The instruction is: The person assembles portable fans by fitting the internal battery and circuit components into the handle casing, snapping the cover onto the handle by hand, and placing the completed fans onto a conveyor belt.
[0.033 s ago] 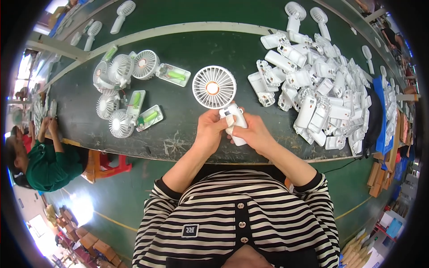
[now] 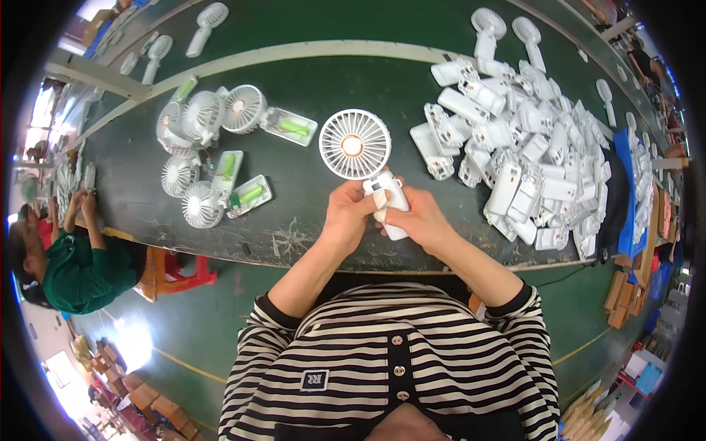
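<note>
My left hand (image 2: 346, 217) and right hand (image 2: 423, 220) pinch white plastic handheld fan (image 2: 355, 158) by its handle (image 2: 396, 195); thumbs pressed on top, other fingers curled around, partly hidden. Fan over dark green worktable (image 2: 294, 187), round slatted head pointing away from me. To left, white plastic fans (image 2: 202, 116) with opened handles showing bright green cylinders (image 2: 293, 126). To right, heaped white plastic casings (image 2: 507, 184).

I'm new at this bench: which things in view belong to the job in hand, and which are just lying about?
Seem to belong:
White handheld fan, held by left hand and right hand
Opened fans with green parts, at left
Heap of white casings, at right

Seemingly just lying about:
Red stool
Cardboard boxes, lower left
</note>
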Demonstrator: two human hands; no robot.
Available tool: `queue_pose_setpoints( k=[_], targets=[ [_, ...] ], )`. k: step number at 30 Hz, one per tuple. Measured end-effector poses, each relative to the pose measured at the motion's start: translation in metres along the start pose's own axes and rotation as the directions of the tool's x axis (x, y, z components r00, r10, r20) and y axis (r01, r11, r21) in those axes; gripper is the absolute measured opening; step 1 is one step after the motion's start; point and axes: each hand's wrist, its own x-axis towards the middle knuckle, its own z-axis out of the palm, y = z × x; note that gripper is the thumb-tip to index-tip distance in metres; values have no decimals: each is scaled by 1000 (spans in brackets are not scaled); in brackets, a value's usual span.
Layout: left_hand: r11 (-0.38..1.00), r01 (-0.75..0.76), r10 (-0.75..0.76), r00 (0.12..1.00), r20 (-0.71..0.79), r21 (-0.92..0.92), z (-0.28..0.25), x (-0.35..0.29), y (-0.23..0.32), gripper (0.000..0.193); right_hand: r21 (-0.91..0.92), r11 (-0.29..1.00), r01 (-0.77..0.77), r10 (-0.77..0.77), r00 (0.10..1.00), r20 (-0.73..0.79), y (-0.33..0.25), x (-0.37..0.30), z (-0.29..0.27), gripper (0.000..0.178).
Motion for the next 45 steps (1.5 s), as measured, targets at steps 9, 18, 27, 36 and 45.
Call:
queue_pose_setpoints(
  k=[9, 18, 27, 36, 45],
  targets=[
    [-29, -472, 620, 683, 386, 881, -45, 30, 65, 48, -947, 321, 10, -616, 761, -202, -115, 134, -73, 33],
    [-297, -106, 555, 790, 262, 949, -61, 40, 64, 51, -927, -79, -366, -799, 579, -161, -125, 284, -153, 20],
    [-207, -216, 469, 834, 291, 954, -54, 23, 53, 48, -996, -56, 64, -743, 663, 85, -107, 232, -11, 41],
    [759, -315, 536, 800, -272, 570, -72, -33, 35, 39, -899, 302, 318, -603, 794, 78, -35, 79, 44, 65],
    [981, 3, 75, 917, -392, 195, -52, -30, 37, 48, -893, 384, 235, -527, 850, -4, -9, 52, 60, 74]
  ],
)
